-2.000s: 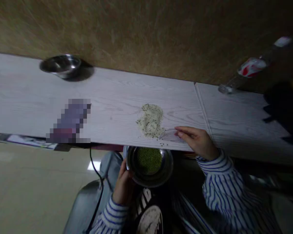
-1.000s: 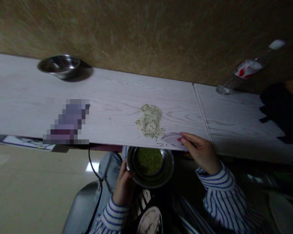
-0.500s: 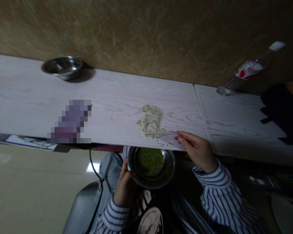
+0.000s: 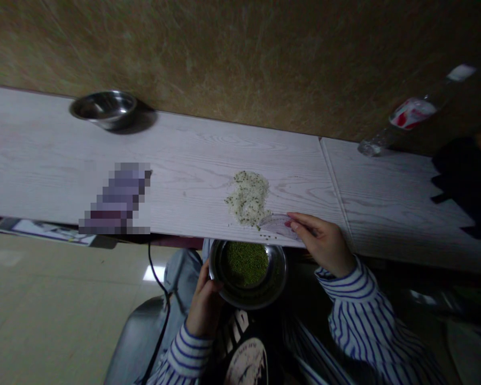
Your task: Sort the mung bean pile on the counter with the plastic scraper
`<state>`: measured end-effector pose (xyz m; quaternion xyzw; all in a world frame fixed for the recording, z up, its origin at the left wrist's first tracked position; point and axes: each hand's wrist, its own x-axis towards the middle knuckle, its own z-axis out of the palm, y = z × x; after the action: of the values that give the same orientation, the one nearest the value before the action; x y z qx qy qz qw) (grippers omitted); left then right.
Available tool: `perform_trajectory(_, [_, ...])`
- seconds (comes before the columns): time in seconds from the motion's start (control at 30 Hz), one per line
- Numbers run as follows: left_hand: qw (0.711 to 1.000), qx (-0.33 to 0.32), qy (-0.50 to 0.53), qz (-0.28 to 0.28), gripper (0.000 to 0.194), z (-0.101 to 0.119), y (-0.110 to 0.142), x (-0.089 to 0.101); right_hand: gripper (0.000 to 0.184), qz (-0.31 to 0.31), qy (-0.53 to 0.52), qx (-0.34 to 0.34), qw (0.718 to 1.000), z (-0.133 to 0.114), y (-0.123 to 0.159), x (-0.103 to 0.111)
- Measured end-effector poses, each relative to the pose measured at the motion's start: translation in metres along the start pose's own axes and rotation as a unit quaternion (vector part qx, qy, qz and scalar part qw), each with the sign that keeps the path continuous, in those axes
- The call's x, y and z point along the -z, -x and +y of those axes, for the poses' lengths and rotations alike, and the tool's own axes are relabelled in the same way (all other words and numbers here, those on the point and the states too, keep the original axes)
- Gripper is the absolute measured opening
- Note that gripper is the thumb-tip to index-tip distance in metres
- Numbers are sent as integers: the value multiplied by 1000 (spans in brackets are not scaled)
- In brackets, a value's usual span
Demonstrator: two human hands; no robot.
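My left hand (image 4: pixel 206 302) grips the left side of a steel bowl (image 4: pixel 279 289), its thumb over the rim. Green mung beans (image 4: pixel 246 262) lie inside this bowl, which I hold just below the table's front edge. My right hand (image 4: pixel 324 240) pinches a clear plastic protractor (image 4: pixel 278 224) by its right end, low over the tabletop. The curved side of the protractor meets the near right edge of a pile of white rice (image 4: pixel 249 198) with green beans scattered through it. A few loose beans (image 4: pixel 268 236) lie by the table edge, close to the protractor.
On the white wood-grain table (image 4: pixel 192 160), a second steel bowl (image 4: pixel 104 109) stands at the back left. A blurred-out flat object (image 4: pixel 118 198) lies at the left. Towards the right are a clear bottle (image 4: pixel 411 113) and a dark item (image 4: pixel 460 182). A black cable (image 4: pixel 160 283) hangs below.
The protractor has shifted slightly left against the edge of the rice pile with my right hand. My left hand and the bowl of beans keep their place.
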<state>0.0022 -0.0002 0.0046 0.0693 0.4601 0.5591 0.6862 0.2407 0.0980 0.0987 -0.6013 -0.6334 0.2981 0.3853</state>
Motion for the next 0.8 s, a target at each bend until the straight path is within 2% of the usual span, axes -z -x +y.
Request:
perform_trajectory(0.2, [1000,7,1,-5,63,-3,-2,4,27,-10,-10,1,1000,3,-1,2])
perform_trajectory(0.8, [1000,-8,6,1,57,2,3,-1,25,-35,-19,10,999,0,-3,-6])
